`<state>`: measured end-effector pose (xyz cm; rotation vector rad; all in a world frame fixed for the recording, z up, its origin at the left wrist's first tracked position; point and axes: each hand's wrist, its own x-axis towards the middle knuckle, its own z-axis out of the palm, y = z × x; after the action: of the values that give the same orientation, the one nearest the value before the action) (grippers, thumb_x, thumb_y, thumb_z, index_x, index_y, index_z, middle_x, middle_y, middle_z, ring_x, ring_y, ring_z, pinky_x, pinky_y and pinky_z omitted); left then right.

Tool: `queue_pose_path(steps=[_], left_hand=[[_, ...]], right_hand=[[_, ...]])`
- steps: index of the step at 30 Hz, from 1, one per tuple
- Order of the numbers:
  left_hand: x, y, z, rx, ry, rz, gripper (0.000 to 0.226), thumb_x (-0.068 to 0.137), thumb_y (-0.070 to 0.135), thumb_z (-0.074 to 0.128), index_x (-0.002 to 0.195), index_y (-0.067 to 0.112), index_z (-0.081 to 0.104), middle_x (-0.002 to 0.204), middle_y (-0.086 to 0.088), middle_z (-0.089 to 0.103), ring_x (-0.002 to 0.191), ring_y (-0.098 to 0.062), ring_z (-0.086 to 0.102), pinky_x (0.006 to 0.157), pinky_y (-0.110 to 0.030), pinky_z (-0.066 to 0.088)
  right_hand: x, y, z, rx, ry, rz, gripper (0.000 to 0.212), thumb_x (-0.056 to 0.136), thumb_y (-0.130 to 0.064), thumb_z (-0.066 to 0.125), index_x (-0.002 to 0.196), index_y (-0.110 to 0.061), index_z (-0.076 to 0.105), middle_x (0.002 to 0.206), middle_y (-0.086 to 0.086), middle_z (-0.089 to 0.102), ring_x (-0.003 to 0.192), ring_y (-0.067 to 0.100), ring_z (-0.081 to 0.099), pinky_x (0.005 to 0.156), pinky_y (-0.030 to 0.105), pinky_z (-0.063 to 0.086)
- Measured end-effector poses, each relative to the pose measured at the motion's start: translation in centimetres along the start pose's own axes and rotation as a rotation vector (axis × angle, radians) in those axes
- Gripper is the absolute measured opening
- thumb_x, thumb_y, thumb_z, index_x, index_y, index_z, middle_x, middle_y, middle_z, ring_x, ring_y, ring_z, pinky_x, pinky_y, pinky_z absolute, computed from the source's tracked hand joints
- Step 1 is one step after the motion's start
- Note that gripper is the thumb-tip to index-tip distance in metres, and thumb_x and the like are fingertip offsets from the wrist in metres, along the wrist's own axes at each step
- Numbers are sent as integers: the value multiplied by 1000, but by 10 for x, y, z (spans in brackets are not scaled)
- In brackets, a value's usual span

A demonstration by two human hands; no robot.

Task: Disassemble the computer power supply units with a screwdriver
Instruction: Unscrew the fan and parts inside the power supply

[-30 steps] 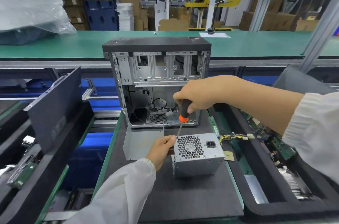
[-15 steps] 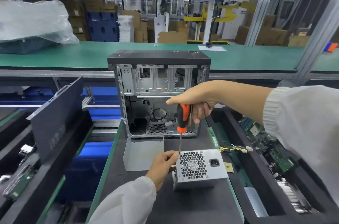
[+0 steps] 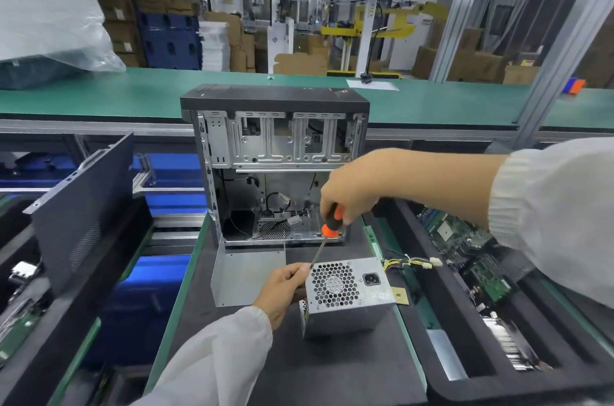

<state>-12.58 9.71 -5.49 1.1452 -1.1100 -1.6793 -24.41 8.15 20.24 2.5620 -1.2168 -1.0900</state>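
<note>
— Where's the unit sitting?

— The power supply unit [image 3: 345,297] stands on the dark surface [image 3: 332,369] just in front of the open computer case [image 3: 275,166], fan grille up toward me. My left hand [image 3: 282,292] is at the unit's left edge, fingers curled against its top corner. My right hand [image 3: 352,193] has its fingers clenched round the screwdriver [image 3: 327,233], gripping the black-and-orange handle, and the shaft slants down to the unit's upper left corner.

— What worries you?

— The tip lands right beside my left fingertips. If it isn't seated in the screw head and I bear down, I reckon it skids off and jabs them. The slant doesn't help: pushing at an angle could chew the screw head too.

— And the unit itself?

— It's only steadied from the left. Too much push and it may tip or slide right, toward its loose cables [image 3: 412,262]. A freed screw could also roll off behind the unit, under the case.
</note>
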Motion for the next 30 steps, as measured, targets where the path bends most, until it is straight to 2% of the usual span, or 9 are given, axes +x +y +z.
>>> queue_pose_path(steps=[2,5,9,12,15,20,23,27,30], left_hand=[[1,-1,0,-8,-2,8,28,102,16,46,113,-1,66,89,-6,75,68,-8,68,63,-17,50],[1,-2,1,-20,8,19,27,102,16,47,111,1,67,97,-12,75,77,-14,70,70,-23,53],[0,-3,0,-9,10,22,27,101,16,48,112,-1,67,97,-15,73,74,-13,67,67,-20,52],[-3,-6,2,-57,40,9,29,100,17,52,113,-5,65,90,-13,71,67,-9,63,64,-19,50],[-3,-9,2,-83,47,-5,31,100,20,53,114,-3,65,106,-20,70,85,-19,62,75,-25,49],[-5,-10,-2,-104,25,-27,29,99,22,55,111,-1,67,83,-3,72,63,-4,62,61,-16,47],[-4,-10,-1,-118,37,-20,27,98,23,56,108,2,69,97,-12,74,81,-15,67,76,-25,52],[-3,-7,-1,-123,32,-15,17,97,17,56,88,6,67,66,4,69,57,-3,60,58,-16,48],[-4,-6,-1,-105,38,-16,19,97,17,57,93,4,70,72,0,72,57,-4,62,58,-16,48]], right_hand=[[-2,-13,7,-368,281,-107,33,91,-8,54,116,-27,63,110,0,56,92,24,58,52,29,37],[2,-31,7,-452,413,-124,22,89,-7,58,108,-17,63,108,3,58,82,25,54,54,28,35],[8,-17,-5,104,30,128,38,79,-31,79,95,-8,54,75,4,63,52,14,58,45,22,41],[17,-2,-10,535,-355,359,51,89,-55,57,85,-5,50,70,8,61,29,7,31,33,14,25],[25,5,-7,638,-434,441,38,100,-41,39,95,-5,51,67,2,49,28,6,26,30,13,18],[11,-10,4,-12,81,158,30,96,-33,53,78,-9,52,71,4,58,62,21,56,48,23,39],[-4,-36,11,-486,423,-56,8,92,-14,53,91,-14,62,95,5,65,87,27,63,55,29,35],[-7,-70,19,-736,487,-285,20,84,0,53,83,-17,63,95,1,62,76,21,53,48,26,21],[-4,-75,8,-501,417,-110,13,88,-7,58,97,-13,64,95,6,64,78,25,58,56,29,34]])
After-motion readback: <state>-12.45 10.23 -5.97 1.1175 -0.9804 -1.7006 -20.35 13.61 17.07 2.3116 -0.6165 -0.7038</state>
